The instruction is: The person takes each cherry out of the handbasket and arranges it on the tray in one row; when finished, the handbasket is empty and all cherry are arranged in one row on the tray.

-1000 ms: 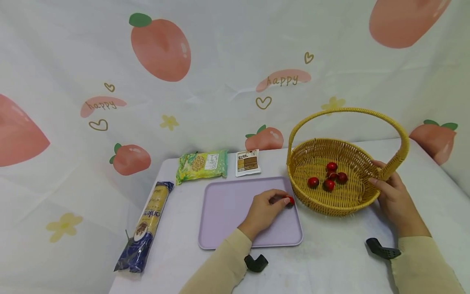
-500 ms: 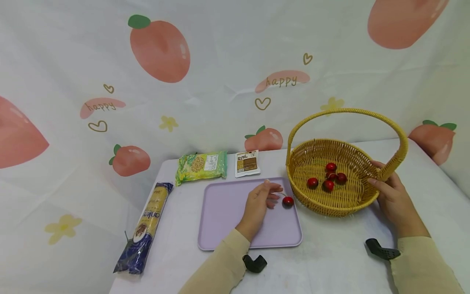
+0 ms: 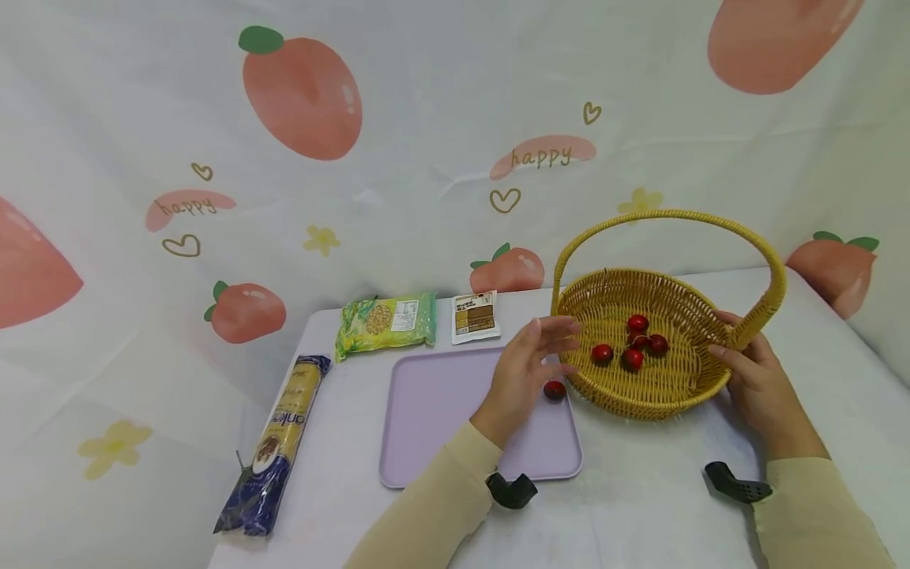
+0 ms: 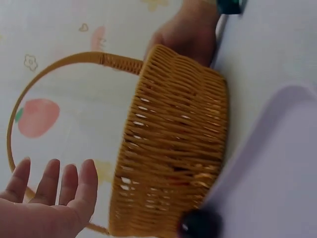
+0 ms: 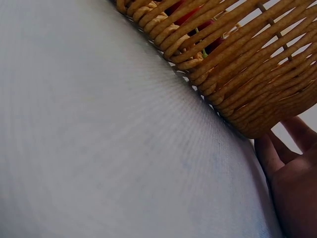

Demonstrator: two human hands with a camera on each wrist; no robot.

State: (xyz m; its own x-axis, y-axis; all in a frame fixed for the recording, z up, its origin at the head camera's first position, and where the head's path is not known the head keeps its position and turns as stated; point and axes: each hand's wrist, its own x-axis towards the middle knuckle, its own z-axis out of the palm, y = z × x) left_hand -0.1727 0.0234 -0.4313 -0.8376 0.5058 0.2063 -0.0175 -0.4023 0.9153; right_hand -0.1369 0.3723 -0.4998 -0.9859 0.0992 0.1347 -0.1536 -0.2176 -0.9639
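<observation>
My left hand (image 3: 521, 379) is raised over the right part of a lilac tray (image 3: 434, 419), fingers extended toward the left rim of a wicker basket (image 3: 643, 407). In the left wrist view its fingers (image 4: 88, 181) hold nothing. Below and beside it, a dark red cherry (image 3: 554, 391) lies on the tray near its right edge. Several more cherries (image 3: 632, 360) sit inside the basket, one partly behind another. My right hand (image 3: 764, 387) grips the basket's right rim by the base of its arched handle, thumb over the rim; the other fingers are partly hidden.
Behind the tray lie a green-yellow packet (image 3: 386, 322) and a small white-brown sachet (image 3: 475, 318). A long blue-and-gold pasta packet (image 3: 273, 450) lies along the table's left side. A printed cloth (image 3: 412, 103) hangs at the back.
My left hand has let go of the cherry, leaving it on the tray. It first drew back left, then rose rightward toward the basket. My right hand has stayed on the rim.
</observation>
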